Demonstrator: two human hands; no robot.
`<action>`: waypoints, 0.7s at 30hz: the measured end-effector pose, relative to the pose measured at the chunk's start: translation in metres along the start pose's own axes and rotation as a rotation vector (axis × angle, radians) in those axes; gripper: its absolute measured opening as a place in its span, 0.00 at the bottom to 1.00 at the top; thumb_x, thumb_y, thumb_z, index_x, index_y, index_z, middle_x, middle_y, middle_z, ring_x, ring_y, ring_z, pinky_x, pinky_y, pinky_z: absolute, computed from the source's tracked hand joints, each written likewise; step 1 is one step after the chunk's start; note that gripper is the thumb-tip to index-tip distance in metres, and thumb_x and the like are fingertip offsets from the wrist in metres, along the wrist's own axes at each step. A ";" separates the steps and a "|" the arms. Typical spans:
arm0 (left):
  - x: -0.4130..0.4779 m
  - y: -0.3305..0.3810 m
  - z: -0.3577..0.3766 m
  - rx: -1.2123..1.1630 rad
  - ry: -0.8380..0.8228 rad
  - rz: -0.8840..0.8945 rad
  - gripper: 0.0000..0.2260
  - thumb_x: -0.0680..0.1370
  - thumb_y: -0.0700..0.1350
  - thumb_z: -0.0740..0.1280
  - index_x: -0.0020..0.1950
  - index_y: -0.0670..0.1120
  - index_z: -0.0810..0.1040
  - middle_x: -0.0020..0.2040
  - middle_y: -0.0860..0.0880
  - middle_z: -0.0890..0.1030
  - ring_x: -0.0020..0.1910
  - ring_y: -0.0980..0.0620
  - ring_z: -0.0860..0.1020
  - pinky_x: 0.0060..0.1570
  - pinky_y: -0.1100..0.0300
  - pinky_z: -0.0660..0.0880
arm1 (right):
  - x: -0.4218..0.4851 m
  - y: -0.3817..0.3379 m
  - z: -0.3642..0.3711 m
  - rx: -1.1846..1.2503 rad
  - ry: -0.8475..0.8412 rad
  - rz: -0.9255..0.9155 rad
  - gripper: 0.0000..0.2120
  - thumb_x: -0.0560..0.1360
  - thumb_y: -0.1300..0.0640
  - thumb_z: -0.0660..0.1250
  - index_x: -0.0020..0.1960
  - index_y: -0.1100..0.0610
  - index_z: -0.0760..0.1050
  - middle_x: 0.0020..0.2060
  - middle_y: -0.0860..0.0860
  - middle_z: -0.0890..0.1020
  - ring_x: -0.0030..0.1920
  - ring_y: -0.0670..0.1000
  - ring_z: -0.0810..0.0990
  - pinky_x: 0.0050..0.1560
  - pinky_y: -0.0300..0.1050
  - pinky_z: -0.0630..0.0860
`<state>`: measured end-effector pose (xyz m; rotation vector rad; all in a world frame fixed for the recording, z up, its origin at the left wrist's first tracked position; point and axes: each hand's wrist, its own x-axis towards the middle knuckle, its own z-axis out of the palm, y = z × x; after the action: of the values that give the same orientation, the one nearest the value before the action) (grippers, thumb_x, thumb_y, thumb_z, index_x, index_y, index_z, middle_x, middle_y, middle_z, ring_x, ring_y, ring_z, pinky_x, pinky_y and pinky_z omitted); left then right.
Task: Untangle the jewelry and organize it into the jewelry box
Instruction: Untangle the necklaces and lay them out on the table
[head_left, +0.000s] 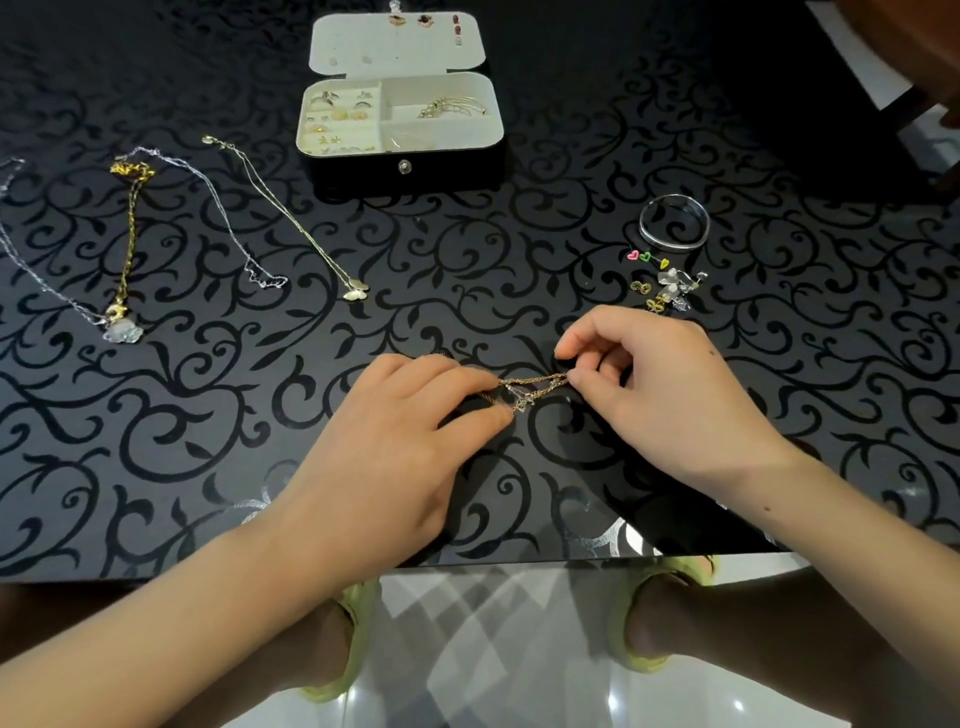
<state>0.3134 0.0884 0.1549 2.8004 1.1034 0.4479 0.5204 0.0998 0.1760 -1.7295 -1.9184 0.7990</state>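
— Where's the tangle?
— The tangled chains (530, 392) are thin gold ones, pulled taut between the two hands just over the table (208, 426), near its front edge. A small knot with tiny charms sits in the middle of the span.
— How are the hands holding it?
— The left hand (395, 447) pinches one end between thumb and forefinger. The right hand (660, 395) pinches the other end, its fingers curled in.
— And the jewelry box?
— The jewelry box (405, 176) stands at the far side of the table, well apart from the hands, with its lid (395, 57) folded back. Rings (332, 111) fill the small left compartments, and gold earrings (454, 106) lie in the far right one. A few studs (426, 20) are pinned along the lid's far edge.
— What's on the left?
— Four pieces lie stretched out there. In order there is a fine gold necklace (306, 234) with a butterfly pendant, a silver chain (223, 208), a thick gold chain (130, 234), and a silver necklace (31, 265) at the frame's edge.
— On the right?
— There is a silver bangle (674, 223), with two heart studs (639, 255) and a little heap of loose earrings (667, 291) just beside it.
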 end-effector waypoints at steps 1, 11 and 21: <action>0.000 0.000 0.000 -0.005 0.000 -0.004 0.18 0.70 0.37 0.59 0.56 0.43 0.79 0.58 0.43 0.79 0.55 0.45 0.74 0.51 0.52 0.67 | 0.000 0.000 0.000 -0.005 0.001 -0.001 0.09 0.73 0.64 0.66 0.47 0.51 0.78 0.35 0.44 0.76 0.36 0.45 0.73 0.40 0.33 0.69; -0.004 -0.001 -0.003 -0.008 -0.048 -0.030 0.22 0.67 0.38 0.54 0.56 0.47 0.80 0.60 0.43 0.79 0.58 0.43 0.74 0.54 0.52 0.65 | -0.008 -0.007 0.003 -0.167 -0.083 -0.156 0.07 0.71 0.51 0.69 0.49 0.46 0.78 0.40 0.43 0.74 0.39 0.39 0.70 0.41 0.34 0.67; -0.006 -0.003 -0.008 -0.052 -0.074 -0.053 0.24 0.67 0.39 0.51 0.55 0.49 0.81 0.62 0.44 0.78 0.61 0.42 0.74 0.56 0.52 0.63 | -0.008 -0.011 -0.004 -0.304 -0.199 -0.136 0.06 0.77 0.54 0.63 0.41 0.48 0.72 0.39 0.44 0.74 0.40 0.42 0.69 0.41 0.35 0.65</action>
<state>0.3048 0.0862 0.1601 2.7130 1.1304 0.3599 0.5157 0.0922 0.1871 -1.7161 -2.3673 0.6788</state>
